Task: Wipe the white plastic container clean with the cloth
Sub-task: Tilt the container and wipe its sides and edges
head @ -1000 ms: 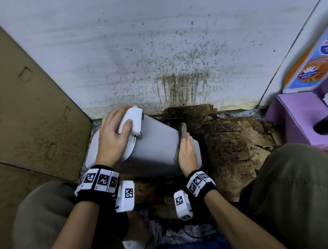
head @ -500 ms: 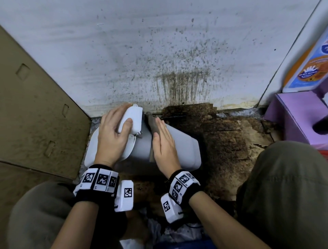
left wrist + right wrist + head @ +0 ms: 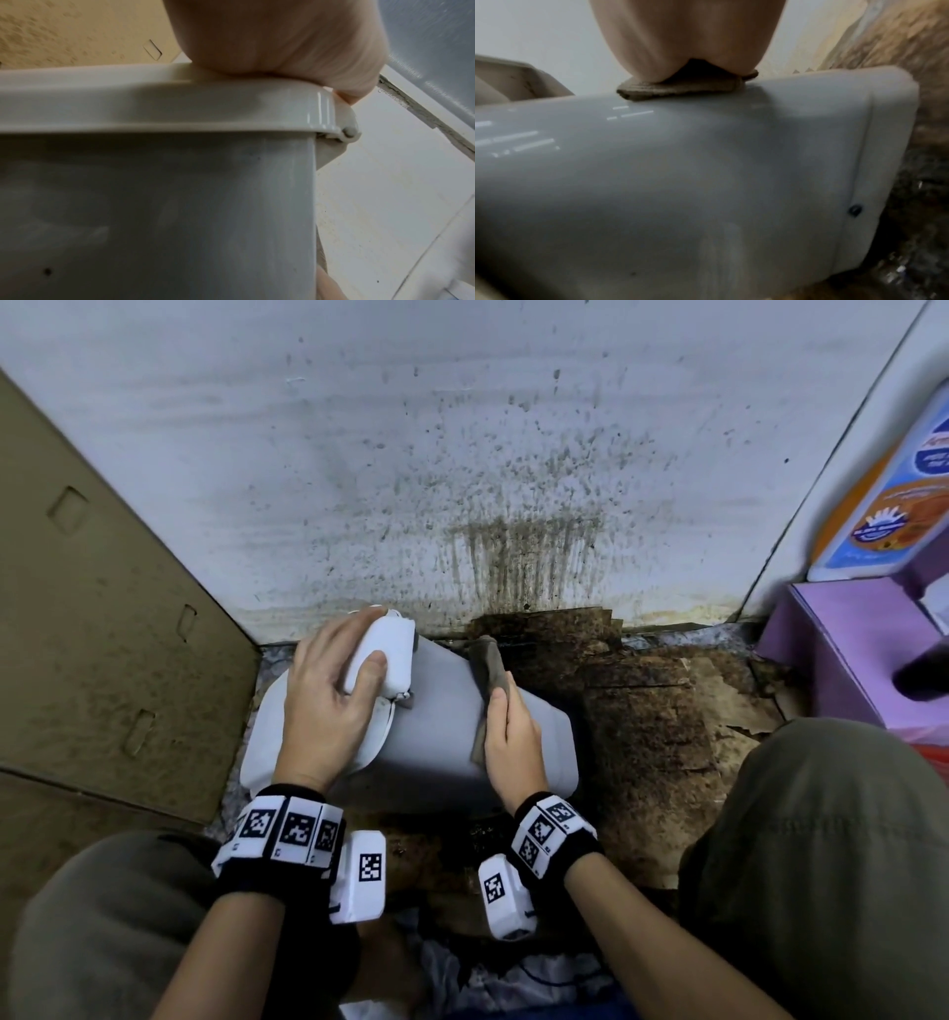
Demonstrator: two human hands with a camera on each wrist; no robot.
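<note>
The white plastic container [image 3: 441, 716] lies on its side on the floor against the stained wall, lid end to the left. My left hand [image 3: 328, 695] grips the white lid piece [image 3: 382, 654] at the container's top left, thumb curled over it. My right hand [image 3: 513, 737] lies flat along the container's upper side and presses a brown cloth [image 3: 490, 667] onto it; the cloth sticks out past the fingertips. In the right wrist view the cloth [image 3: 680, 88] is squashed between the right hand [image 3: 685, 30] and the container [image 3: 680, 172]. In the left wrist view the left hand [image 3: 282, 36] sits on the container [image 3: 154, 203] rim.
A wall [image 3: 462, 454] spattered with brown dirt stands right behind. Brown cardboard [image 3: 102, 618] leans at the left. Soiled, torn cardboard [image 3: 657, 711] covers the floor to the right, beside a purple box [image 3: 847, 649] and an orange-and-blue bottle [image 3: 893, 516]. My knees frame the bottom corners.
My right hand swept the cloth left toward the lid, then back right to the middle of the container's side. The left hand kept its grip on the lid piece.
</note>
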